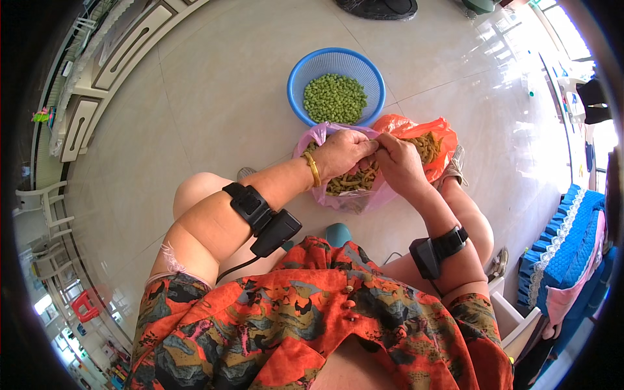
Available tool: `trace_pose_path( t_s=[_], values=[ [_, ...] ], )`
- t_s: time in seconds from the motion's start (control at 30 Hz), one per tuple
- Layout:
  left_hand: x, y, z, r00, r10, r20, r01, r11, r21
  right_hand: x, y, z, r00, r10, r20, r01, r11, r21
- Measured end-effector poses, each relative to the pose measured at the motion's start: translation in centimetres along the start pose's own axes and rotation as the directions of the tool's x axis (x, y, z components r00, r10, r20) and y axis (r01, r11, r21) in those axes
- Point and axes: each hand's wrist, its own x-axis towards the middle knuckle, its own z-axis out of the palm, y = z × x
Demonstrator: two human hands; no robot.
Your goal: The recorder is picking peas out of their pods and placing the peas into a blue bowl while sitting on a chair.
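My left hand, with a gold bangle at the wrist, meets my right hand fingertip to fingertip. Pinched between them is what looks like a bean pod, mostly hidden by the fingers. Directly below both hands, a pink plastic bag lies open on the floor. Bean pods, yellowish to brown, fill it. To its right, an orange plastic bag holds more pods. Just beyond the pink bag stands a blue plastic colander with shelled green beans in it.
The floor is glossy tile. My shoe is beside the orange bag. A drawer cabinet lines the left side. Blue quilted fabric with lace trim is at the right. A black object lies at the far edge.
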Motion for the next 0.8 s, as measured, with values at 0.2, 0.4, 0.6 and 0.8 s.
trace_pose_path(
  t_s=[0.2, 0.4, 0.6, 0.8],
  values=[
    [-0.1, 0.2, -0.1, 1.0, 0.011, -0.028, -0.011, 1.0, 0.01, 0.1, 0.4, 0.3, 0.997, 0.073, 0.006, -0.073, 0.985, 0.158],
    [-0.1, 0.3, -0.2, 0.999, 0.015, -0.037, -0.015, 1.0, 0.002, 0.3, 0.6, 0.2, 0.991, 0.118, 0.054, -0.128, 0.958, 0.257],
    [-0.1, 0.3, -0.2, 1.0, -0.007, -0.021, 0.006, 0.997, -0.071, 0.5, 1.0, 0.2, 0.991, 0.111, 0.078, -0.128, 0.958, 0.255],
    [-0.1, 0.2, -0.1, 1.0, -0.013, -0.02, 0.011, 0.996, -0.094, 0.3, 0.6, 0.1, 0.991, 0.113, 0.078, -0.131, 0.95, 0.285]
  ],
)
